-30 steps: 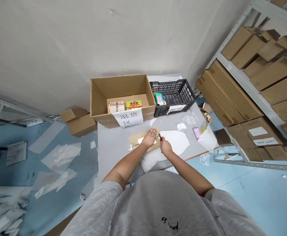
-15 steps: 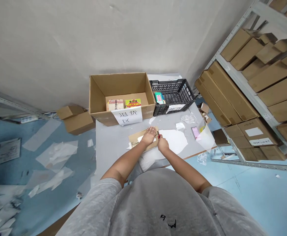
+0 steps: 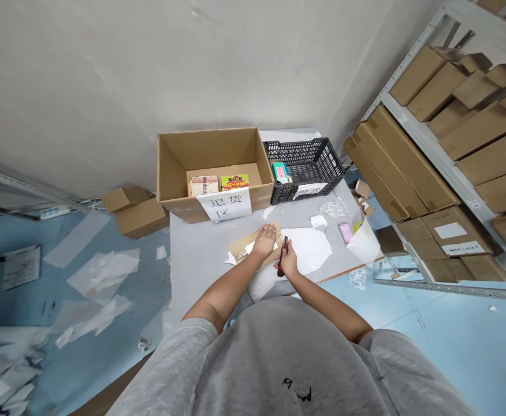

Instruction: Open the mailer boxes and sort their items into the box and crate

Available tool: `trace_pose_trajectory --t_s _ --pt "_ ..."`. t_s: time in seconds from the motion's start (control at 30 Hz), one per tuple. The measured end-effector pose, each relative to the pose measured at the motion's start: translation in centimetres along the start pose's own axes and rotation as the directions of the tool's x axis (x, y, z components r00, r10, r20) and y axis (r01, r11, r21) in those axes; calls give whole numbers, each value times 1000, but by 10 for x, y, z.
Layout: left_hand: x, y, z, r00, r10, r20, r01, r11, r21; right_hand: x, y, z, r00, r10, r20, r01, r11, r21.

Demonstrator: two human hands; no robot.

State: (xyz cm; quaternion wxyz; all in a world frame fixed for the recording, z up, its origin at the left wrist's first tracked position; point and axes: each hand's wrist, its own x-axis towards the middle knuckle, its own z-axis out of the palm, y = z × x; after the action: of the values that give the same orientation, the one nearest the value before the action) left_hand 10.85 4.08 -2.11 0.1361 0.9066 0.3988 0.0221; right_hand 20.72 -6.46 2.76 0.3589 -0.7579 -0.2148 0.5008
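Note:
A flat brown cardboard package point(image 3: 241, 248) with a white label lies at a slant on the grey table point(image 3: 188, 242). My left hand point(image 3: 264, 239) rests flat on its right part, fingers stretched forward. Just right of the package, my right hand point(image 3: 288, 259) is closed around a red and black utility knife point(image 3: 283, 257). The knife stands roughly lengthwise to my view, apart from the cardboard as far as I can tell. White sheet material point(image 3: 311, 251) spreads on the table beyond my right hand. What lies under my left palm is hidden.
Behind my hands stand a large open carton point(image 3: 179, 203) with small boxes inside and a black plastic crate point(image 3: 322, 189). Crumpled clear plastic point(image 3: 334, 208) lies at the table's right. A shelf of cartons point(image 3: 426, 138) rises on the right; paper scraps point(image 3: 105, 271) litter the left floor.
My right hand has drawn back from the package's right edge and turned, so more of the knife shows. My left hand stays on the package, which has barely shifted.

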Motion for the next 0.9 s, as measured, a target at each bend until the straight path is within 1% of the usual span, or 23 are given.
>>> trace_pose_trajectory --t_s 0.13,0.23,0.43,0.57,0.67,0.77,0.9 --pt "1 2 2 1000 -14 4 14 1000 -9 4 2 0 999 -27 23 25 999 47" --pt "2 5 2 1000 -21 17 21 1000 -5 8 0 4 999 -26 32 24 997 79" --pt "2 6 -1 999 -4 38 4 1000 16 15 -5 13 1000 -29 -7 30 994 108" --pt "3 4 -4 999 24 39 -25 999 29 18 2 12 998 -58 16 57 995 80" --pt "5 4 -5 998 17 54 -20 998 52 23 4 14 998 -45 36 44 998 38" --pt "7 4 -6 998 17 68 -21 998 62 28 3 17 999 -39 13 39 999 3" --pt "9 -1 -7 994 72 77 -76 996 49 26 5 17 998 -54 16 53 998 18"
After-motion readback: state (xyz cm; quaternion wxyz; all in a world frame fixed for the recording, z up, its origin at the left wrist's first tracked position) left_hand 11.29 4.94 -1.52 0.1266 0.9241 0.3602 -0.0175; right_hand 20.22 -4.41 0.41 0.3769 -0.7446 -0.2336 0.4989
